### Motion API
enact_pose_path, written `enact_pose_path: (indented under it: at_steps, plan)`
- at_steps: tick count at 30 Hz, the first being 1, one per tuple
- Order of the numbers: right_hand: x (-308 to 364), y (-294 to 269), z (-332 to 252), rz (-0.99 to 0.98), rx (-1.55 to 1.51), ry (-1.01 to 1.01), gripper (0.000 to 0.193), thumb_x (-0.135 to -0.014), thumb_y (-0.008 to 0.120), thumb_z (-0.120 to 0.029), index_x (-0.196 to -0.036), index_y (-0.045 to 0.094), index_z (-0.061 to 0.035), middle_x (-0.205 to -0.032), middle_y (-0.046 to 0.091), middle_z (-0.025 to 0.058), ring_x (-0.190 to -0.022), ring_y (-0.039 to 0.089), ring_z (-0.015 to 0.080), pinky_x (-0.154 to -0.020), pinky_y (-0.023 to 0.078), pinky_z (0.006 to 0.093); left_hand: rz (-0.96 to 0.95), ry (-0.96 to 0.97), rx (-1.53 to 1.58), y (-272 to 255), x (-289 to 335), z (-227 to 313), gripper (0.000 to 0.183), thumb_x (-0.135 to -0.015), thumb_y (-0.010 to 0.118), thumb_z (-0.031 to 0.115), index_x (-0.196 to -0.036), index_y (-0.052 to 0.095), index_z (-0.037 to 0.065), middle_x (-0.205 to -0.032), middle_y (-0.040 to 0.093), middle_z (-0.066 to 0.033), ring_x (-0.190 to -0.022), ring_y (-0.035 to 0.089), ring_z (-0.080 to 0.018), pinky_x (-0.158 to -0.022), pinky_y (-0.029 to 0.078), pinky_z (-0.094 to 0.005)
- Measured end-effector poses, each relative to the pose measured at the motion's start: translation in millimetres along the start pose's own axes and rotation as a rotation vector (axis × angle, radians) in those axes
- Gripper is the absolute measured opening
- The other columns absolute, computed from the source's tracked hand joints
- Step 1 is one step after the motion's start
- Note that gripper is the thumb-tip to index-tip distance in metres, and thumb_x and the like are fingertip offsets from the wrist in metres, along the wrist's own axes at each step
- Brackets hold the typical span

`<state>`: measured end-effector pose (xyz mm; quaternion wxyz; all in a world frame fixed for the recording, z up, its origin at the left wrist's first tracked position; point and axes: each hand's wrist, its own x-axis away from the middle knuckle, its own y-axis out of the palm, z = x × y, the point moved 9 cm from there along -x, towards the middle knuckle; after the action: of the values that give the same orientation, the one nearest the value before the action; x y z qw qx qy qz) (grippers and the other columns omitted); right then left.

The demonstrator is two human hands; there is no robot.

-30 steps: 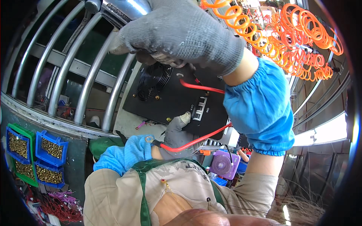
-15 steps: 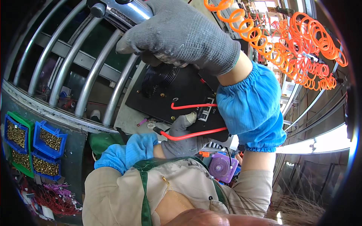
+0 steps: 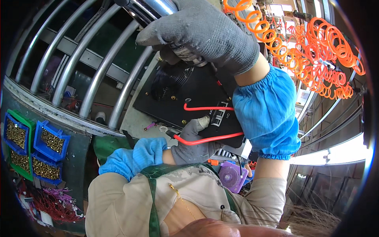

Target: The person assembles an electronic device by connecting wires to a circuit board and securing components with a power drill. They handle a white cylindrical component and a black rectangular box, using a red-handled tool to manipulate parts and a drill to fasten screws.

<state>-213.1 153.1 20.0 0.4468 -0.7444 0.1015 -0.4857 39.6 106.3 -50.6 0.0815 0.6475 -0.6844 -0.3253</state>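
My right hand (image 3: 205, 37), in a grey knitted glove, is wrapped round a silver, cylindrical power tool (image 3: 152, 8) at the top; part of the tool is cut off by the picture's edge. Beneath it lies a black-fronted electrical box (image 3: 162, 108) with a round fan grille (image 3: 171, 81), brass-coloured studs and a switch block. Two red cables (image 3: 209, 139) with ring terminals come off the box, their ends loose. My left hand (image 3: 193, 144), also gloved, grips the box's near edge, thumb on the black face and fingers partly hidden behind a red cable.
Steel rollers (image 3: 98, 71) of a conveyor run along the left. Blue bins (image 3: 49, 142) of brass-coloured screws stand at the lower left, above bundles of thin wires (image 3: 59, 205). Orange coiled air hoses (image 3: 327, 43) hang at the upper right. A purple fan (image 3: 233, 177) sits near my body.
My right hand and the power tool have shifted a little to the right. The box and its red cables have also slid slightly right, with my left hand still on the edge.
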Motion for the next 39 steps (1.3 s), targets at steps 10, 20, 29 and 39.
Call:
enact_pose_path:
  at_steps: [10,20,29,39]
  plan:
    - [2.5,8.7,17.2,0.009,-0.550,-0.430,0.034,-0.076,0.060,-0.019,-0.105,0.058,-0.0004,-0.069,0.053,0.0012,-0.060,0.053,0.0093,-0.053,0.042,0.0221,0.070,0.036,-0.838,-9.0,0.2,9.8,0.049,-0.085,0.056,0.032,-0.126,0.051,0.005,-0.118,0.059,-0.0140,-0.106,0.058,-0.0251,-0.095,0.046,-0.0394]
    - [18.1,-24.2,23.4,0.242,-0.642,-0.555,0.030,-0.080,0.061,-0.032,-0.092,0.059,-0.0045,-0.069,0.059,0.0073,-0.062,0.059,0.0151,-0.055,0.044,0.0257,1.731,1.626,-2.424,196.5,343.9,227.3,0.028,-0.083,0.051,0.012,-0.109,0.062,0.009,-0.101,0.064,-0.0130,-0.095,0.062,-0.0288,-0.081,0.051,-0.0362]
    - [21.5,-15.1,15.7,0.223,-0.681,-0.558,0.031,-0.079,0.061,-0.030,-0.097,0.052,-0.0060,-0.067,0.057,0.0050,-0.059,0.056,0.0129,-0.052,0.043,0.0244,3.542,0.904,-2.478,286.1,512.2,307.3,0.036,-0.091,0.036,0.015,-0.121,0.054,0.007,-0.127,0.055,-0.0095,-0.118,0.050,-0.0267,-0.102,0.035,-0.0418]
    - [22.3,-22.0,20.6,0.261,-0.770,-0.587,0.034,-0.078,0.063,-0.030,-0.099,0.054,-0.0048,-0.070,0.058,0.0057,-0.062,0.057,0.0135,-0.054,0.044,0.0237,3.087,0.714,-2.190,303.3,512.1,302.7,0.028,-0.091,0.042,0.015,-0.104,0.065,0.006,-0.108,0.063,-0.0199,-0.099,0.063,-0.0358,-0.081,0.051,-0.0469]
